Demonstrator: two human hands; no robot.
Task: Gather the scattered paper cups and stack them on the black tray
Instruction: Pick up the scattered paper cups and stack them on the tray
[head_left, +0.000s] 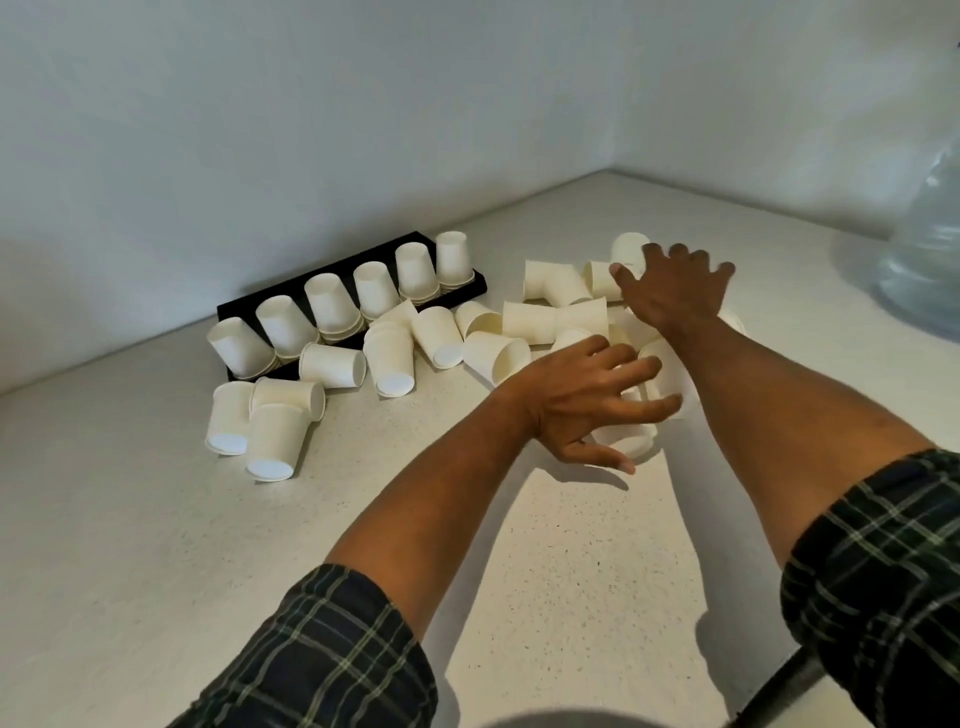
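A black tray (236, 307) lies against the back wall and carries several short stacks of upside-down white paper cups (332, 304). Many more white cups lie on their sides across the counter: a small group at the left (272, 441), a cluster in the middle (389, 358) and a pile at the right (550, 322). My left hand (587, 402) hovers with spread fingers over cups at the near edge of the right pile. My right hand (672, 291) reaches farther back, fingers spread over the pile's far cups. Neither hand grips a cup.
The speckled pale counter (130, 519) meets white walls in a corner at the back right. A large clear water bottle (930, 249) stands at the right edge. A dark bar (779, 686) shows at the bottom right.
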